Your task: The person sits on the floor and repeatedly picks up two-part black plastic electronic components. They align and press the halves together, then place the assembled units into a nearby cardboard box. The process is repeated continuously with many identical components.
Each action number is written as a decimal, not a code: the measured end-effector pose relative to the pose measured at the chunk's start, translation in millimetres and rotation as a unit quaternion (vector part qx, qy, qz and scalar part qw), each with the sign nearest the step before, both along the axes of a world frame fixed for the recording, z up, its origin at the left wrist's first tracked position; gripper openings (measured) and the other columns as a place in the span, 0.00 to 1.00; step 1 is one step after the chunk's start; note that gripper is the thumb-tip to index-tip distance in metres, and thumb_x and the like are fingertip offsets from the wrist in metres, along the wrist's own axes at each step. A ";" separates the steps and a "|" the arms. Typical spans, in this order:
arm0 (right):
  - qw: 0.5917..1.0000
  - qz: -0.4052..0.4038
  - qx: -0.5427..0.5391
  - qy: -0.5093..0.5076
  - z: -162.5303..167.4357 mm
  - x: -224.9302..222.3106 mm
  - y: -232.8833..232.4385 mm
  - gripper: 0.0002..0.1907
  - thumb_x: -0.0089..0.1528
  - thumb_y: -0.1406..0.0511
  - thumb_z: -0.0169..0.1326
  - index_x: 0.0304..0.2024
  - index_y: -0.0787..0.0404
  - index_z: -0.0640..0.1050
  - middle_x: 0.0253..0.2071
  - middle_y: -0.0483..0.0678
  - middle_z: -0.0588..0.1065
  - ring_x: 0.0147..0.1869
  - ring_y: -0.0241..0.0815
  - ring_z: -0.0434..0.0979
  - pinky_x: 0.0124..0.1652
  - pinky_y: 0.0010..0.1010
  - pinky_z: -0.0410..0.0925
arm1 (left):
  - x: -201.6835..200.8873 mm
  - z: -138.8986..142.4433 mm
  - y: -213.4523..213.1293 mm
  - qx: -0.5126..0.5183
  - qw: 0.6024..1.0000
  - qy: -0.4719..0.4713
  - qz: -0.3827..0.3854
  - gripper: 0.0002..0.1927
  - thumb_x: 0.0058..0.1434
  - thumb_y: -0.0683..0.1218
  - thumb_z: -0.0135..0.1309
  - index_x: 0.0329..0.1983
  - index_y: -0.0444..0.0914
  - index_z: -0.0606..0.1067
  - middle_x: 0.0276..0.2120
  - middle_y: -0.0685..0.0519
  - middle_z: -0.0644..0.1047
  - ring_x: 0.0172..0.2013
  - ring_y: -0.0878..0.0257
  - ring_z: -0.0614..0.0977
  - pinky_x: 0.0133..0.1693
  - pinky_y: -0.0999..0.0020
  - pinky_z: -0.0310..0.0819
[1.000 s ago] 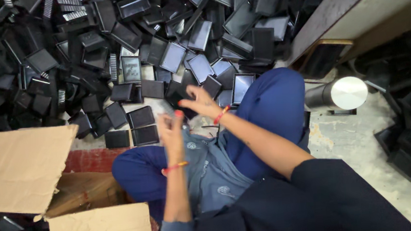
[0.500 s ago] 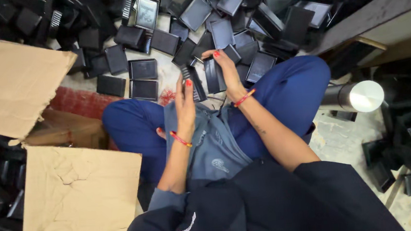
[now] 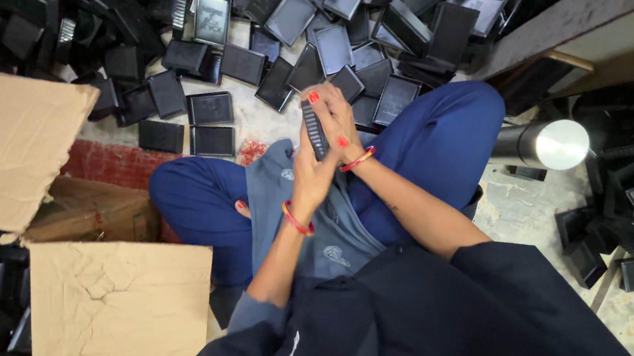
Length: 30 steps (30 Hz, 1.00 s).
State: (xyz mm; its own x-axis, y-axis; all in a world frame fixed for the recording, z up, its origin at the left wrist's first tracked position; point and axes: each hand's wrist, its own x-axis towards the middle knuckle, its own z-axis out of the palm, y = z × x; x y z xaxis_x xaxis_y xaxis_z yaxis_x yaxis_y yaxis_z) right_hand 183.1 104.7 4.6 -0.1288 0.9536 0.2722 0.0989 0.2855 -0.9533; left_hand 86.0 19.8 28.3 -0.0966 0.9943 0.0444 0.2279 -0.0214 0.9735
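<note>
Black ribbed plastic stack [image 3: 315, 129] stands edge-on at frame centre, mostly hidden between your left hand [image 3: 310, 172] and right hand [image 3: 336, 120], both closed on it; brown cardboard box [image 3: 101, 210] at left, contents unseen.

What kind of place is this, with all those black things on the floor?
Probably a small workshop or packing room. A big heap of black plastic trays covers the floor, open cardboard boxes stand beside the seated person, and both hands, left hand and right hand, hold a stack of trays.
</note>
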 end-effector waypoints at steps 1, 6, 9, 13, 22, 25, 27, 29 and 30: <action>1.000 -0.013 -0.003 0.001 3.7 4.3 -1.2 0.15 0.71 0.59 0.49 0.39 0.66 0.77 0.39 0.53 0.73 0.43 0.48 0.74 0.46 0.33 0.66 | 0.1 3.6 -6.1 0.003 0.999 0.004 -0.035 0.38 0.65 0.45 0.60 0.74 0.32 0.56 0.60 0.41 0.74 0.57 0.62 0.78 0.57 0.70 0.71; 0.988 -0.011 0.113 -0.104 15.7 17.3 -7.3 0.18 0.63 0.58 0.55 0.26 0.66 0.72 0.26 0.55 0.69 0.30 0.55 0.72 0.32 0.39 0.64 | -19.2 27.0 -38.9 -0.086 0.991 0.088 0.055 0.22 0.64 0.46 0.62 0.59 0.33 0.76 0.39 0.45 0.83 0.37 0.67 0.81 0.40 0.70 0.76; 0.980 0.048 0.131 -0.141 11.1 6.2 -13.3 0.18 0.64 0.58 0.56 0.25 0.64 0.73 0.24 0.55 0.71 0.29 0.56 0.73 0.30 0.41 0.64 | -29.7 34.2 -45.9 -0.086 0.988 0.097 0.079 0.18 0.63 0.46 0.62 0.53 0.33 0.78 0.33 0.50 0.84 0.33 0.70 0.80 0.35 0.70 0.75; 0.968 0.107 0.012 -0.226 0.9 -3.2 -8.9 0.22 0.68 0.54 0.51 0.26 0.63 0.74 0.22 0.56 0.69 0.28 0.59 0.71 0.31 0.45 0.64 | -43.6 22.0 -46.8 -0.209 0.977 0.012 0.035 0.14 0.63 0.46 0.62 0.49 0.33 0.80 0.29 0.51 0.81 0.27 0.71 0.74 0.29 0.70 0.68; 0.815 0.181 0.241 -0.495 -11.7 40.2 92.6 0.28 0.43 0.50 0.70 0.39 0.56 0.78 0.39 0.46 0.78 0.50 0.50 0.77 0.49 0.51 0.67 | -281.9 109.7 -137.0 0.271 0.885 -0.201 0.320 0.20 0.76 0.51 0.48 0.67 0.39 0.65 0.57 0.55 0.72 0.58 0.62 0.74 0.63 0.67 0.71; 0.719 0.234 0.244 -0.607 -30.2 32.7 92.8 0.38 0.36 0.55 0.75 0.48 0.53 0.76 0.45 0.46 0.77 0.54 0.49 0.76 0.57 0.57 0.63 | -308.7 150.5 -160.4 0.267 0.807 -0.310 0.426 0.22 0.75 0.51 0.49 0.68 0.39 0.63 0.59 0.53 0.70 0.59 0.60 0.72 0.64 0.66 0.69; 0.707 0.240 0.207 -0.632 -39.9 31.5 89.9 0.40 0.37 0.56 0.75 0.51 0.52 0.75 0.45 0.46 0.77 0.54 0.49 0.76 0.57 0.57 0.62 | -273.0 153.5 -151.5 0.281 0.801 -0.310 0.427 0.24 0.74 0.51 0.50 0.68 0.38 0.63 0.60 0.52 0.69 0.60 0.59 0.70 0.64 0.65 0.67; 0.731 0.223 0.206 -0.611 -43.3 32.9 87.4 0.40 0.38 0.55 0.74 0.52 0.53 0.75 0.44 0.48 0.77 0.54 0.50 0.76 0.53 0.54 0.65 | -208.8 150.8 -127.9 0.306 0.815 -0.314 0.378 0.25 0.73 0.51 0.51 0.69 0.38 0.62 0.61 0.51 0.67 0.61 0.58 0.69 0.65 0.64 0.66; 0.749 0.214 0.193 -0.596 -41.8 35.2 87.7 0.39 0.40 0.53 0.73 0.52 0.54 0.75 0.44 0.49 0.77 0.53 0.52 0.77 0.52 0.54 0.65 | -169.9 149.0 -113.5 0.322 0.824 -0.329 0.331 0.26 0.73 0.51 0.51 0.69 0.38 0.61 0.61 0.51 0.66 0.62 0.57 0.68 0.65 0.63 0.65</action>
